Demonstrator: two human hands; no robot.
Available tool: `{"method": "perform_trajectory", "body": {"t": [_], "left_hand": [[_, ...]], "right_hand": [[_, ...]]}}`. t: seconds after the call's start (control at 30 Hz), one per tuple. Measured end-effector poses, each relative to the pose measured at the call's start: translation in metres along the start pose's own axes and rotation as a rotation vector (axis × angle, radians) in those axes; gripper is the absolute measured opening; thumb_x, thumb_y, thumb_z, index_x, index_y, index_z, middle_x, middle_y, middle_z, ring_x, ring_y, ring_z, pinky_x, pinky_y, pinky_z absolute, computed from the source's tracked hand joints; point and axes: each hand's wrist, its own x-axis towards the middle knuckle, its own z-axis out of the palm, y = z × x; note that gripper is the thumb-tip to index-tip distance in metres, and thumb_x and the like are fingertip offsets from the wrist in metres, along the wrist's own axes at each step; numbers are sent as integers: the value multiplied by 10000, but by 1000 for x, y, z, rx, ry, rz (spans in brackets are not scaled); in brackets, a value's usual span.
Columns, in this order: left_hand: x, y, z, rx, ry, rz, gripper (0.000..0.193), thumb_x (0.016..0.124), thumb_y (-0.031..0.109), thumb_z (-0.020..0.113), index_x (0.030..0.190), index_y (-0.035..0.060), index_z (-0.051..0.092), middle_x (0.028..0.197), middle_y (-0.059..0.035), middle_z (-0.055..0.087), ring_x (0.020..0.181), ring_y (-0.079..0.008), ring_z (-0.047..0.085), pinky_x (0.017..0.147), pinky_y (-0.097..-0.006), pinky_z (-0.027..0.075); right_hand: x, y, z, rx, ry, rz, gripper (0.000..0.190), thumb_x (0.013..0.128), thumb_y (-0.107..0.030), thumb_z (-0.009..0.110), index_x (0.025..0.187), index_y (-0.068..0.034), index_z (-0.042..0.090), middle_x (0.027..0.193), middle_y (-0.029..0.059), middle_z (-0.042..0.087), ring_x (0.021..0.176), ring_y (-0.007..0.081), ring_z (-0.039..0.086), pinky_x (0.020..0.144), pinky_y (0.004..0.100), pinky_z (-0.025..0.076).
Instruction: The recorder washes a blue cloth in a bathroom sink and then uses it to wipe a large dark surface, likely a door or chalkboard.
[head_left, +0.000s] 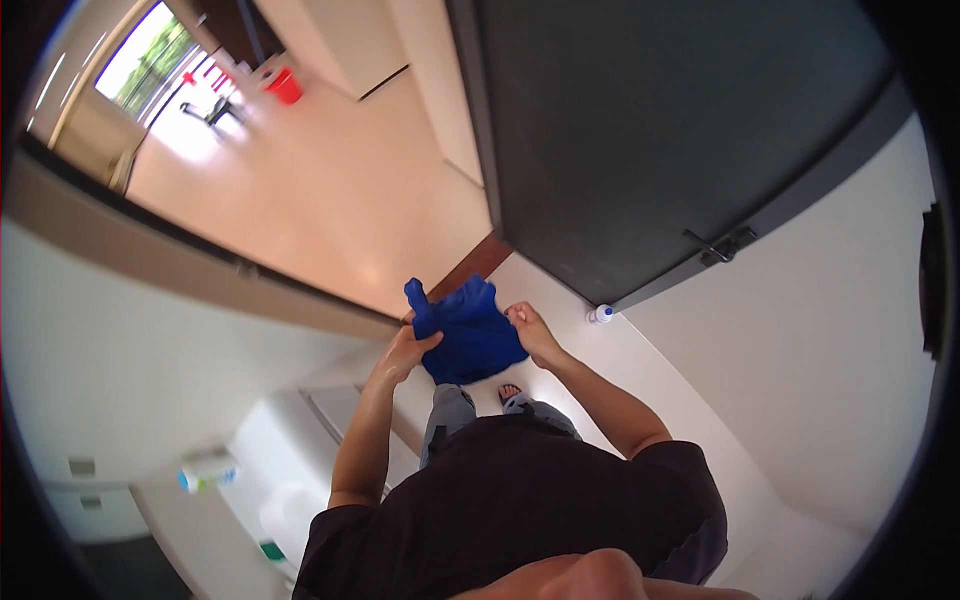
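Observation:
A blue cloth (472, 337) hangs spread between my two hands, above the floor in front of my legs. My left hand (407, 352) grips its left side, with the thumb lying over the fabric and a bunched end sticking up beyond the fingers. At the opposite edge, the curled fingers of my right hand (531, 330) pinch the cloth. The fabric looks creased, and its lower edge hides part of the floor near my feet.
A dark door (675, 135) with a lever handle (712, 247) stands ahead to the right. By its bottom corner is a white bottle with a blue cap (600, 315). A brown threshold (472, 266) leads to a room with a red bin (285, 86). A white washbasin (277, 435) is at left.

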Motion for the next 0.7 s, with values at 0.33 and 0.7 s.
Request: {"method": "perform_trajectory", "body": {"t": [0.33,0.7], "left_hand": [[137,107,20,739,-470,52,318,775,286,678,889,-10,651,767,-73,640,695,-135,598,642,-267,474],[292,194,-23,254,19,594,316,857,156,568,1160,74,541,1069,-47,573,1015,-124,508,866,-255,390]], "right_hand": [[-17,-83,-16,-123,-442,-250,607,780,-46,602,1335,-87,359,1114,96,522,922,194,569,803,291,469],[-33,-134,-98,-128,1057,-859,450,922,-283,434,1276,-8,395,1250,125,470,1169,247,440,992,348,337]]}}
